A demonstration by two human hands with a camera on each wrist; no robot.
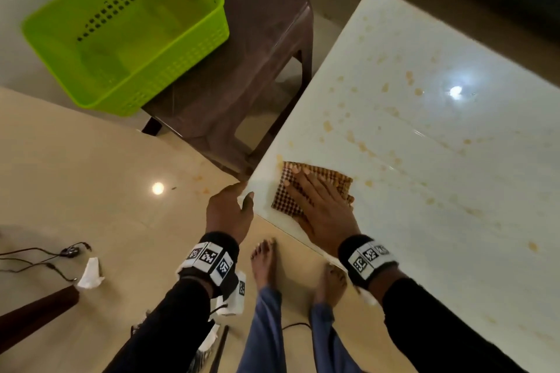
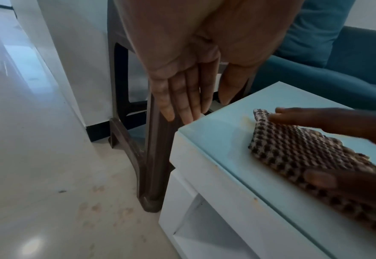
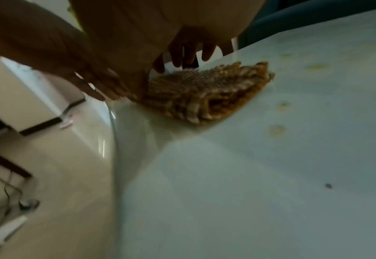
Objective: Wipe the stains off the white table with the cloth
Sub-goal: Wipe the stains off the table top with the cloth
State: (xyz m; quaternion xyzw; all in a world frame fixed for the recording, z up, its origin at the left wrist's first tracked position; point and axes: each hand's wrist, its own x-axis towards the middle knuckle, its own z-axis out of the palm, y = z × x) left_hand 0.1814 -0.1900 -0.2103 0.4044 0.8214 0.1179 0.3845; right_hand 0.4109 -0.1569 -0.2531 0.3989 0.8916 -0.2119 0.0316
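Observation:
The white table [image 1: 424,160] carries several orange-brown stains [image 1: 327,126] across its top. A brown checkered cloth [image 1: 283,200] lies folded near the table's near-left corner. My right hand [image 1: 303,188] lies flat on the cloth with straight, spread fingers and presses it down. My left hand [image 1: 233,206] is at the table corner, fingers straight beside the edge and thumb over the top. The left wrist view shows the left hand [image 2: 182,98], the cloth [image 2: 293,154] and the table edge [image 2: 215,140]. The right wrist view shows the cloth [image 3: 193,92] and stains [image 3: 276,131] to its right.
A green perforated basket [image 1: 127,30] sits on a brown plastic stool [image 1: 242,70] just left of the table. On the tiled floor lie black cables [image 1: 45,257] and a crumpled tissue [image 1: 89,274]. My bare feet [image 1: 266,260] stand by the table. A blue sofa [image 2: 337,61] is behind it.

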